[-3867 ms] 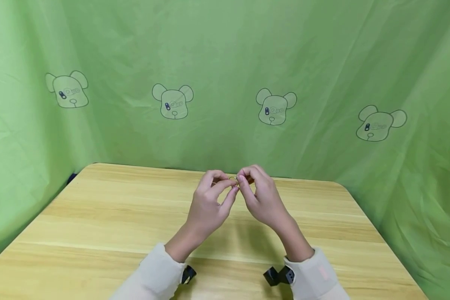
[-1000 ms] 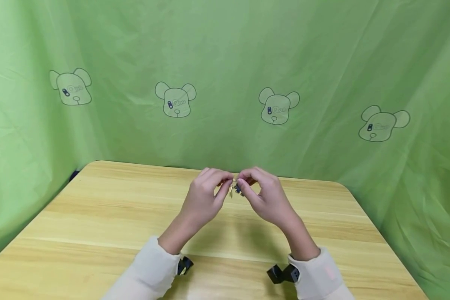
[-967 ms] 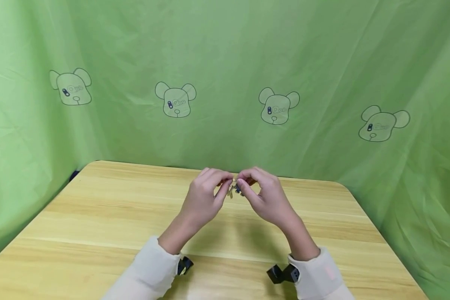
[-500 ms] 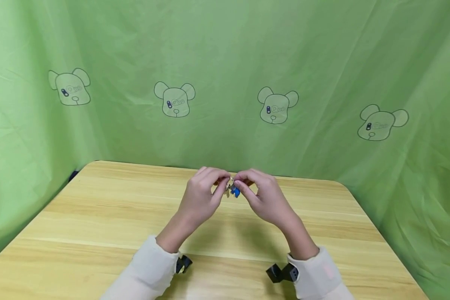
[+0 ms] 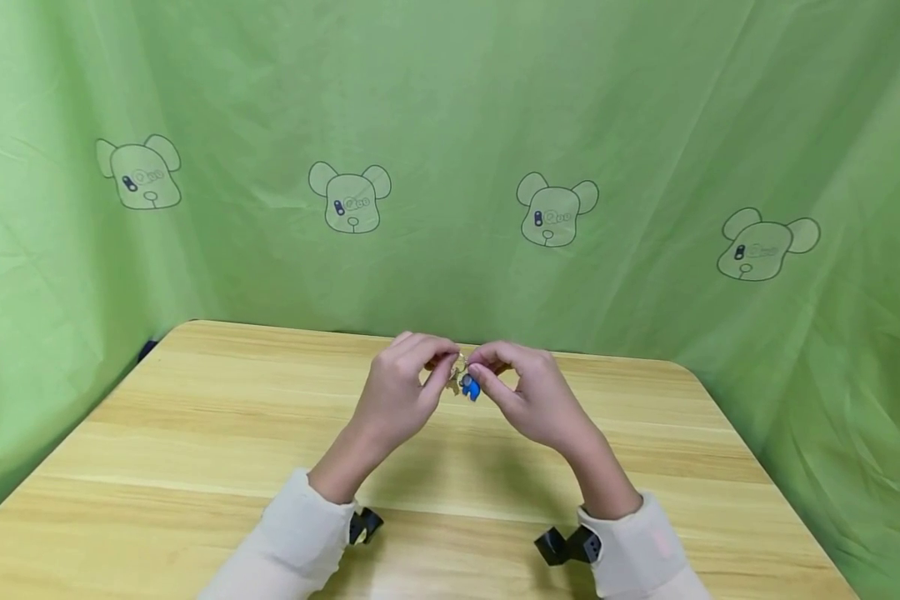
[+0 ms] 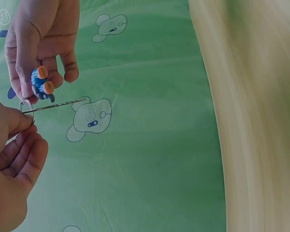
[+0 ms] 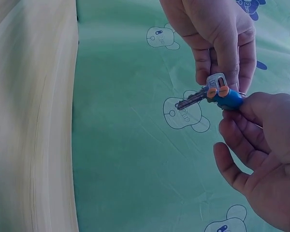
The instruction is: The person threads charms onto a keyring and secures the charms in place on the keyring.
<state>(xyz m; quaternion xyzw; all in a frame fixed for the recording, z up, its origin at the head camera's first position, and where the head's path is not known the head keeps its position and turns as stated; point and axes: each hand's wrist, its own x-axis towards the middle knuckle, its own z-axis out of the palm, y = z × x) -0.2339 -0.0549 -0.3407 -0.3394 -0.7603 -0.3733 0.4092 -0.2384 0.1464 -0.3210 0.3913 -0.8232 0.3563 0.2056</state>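
Observation:
Above the far part of the table, both hands meet at a small metal key ring. My left hand pinches the ring between thumb and index finger. Thumb and index finger of my right hand pinch it from the other side. A metal key hangs from the ring on the left hand's side. Beside it, under the right fingertips, dangles a small blue animal-shaped charm with orange feet, seen end-on in the left wrist view. Fingertips partly hide the ring in the head view.
The wood-grain table lies below the hands, its far edge just behind them. A green curtain printed with bear heads hangs behind and on both sides. Black wrist cameras jut from the pale sleeves.
Earlier the ring showed between the fingertips, with the charm out of sight. The charm has since come into view and hangs lower, plainly blue. Both hands have shifted slightly left.

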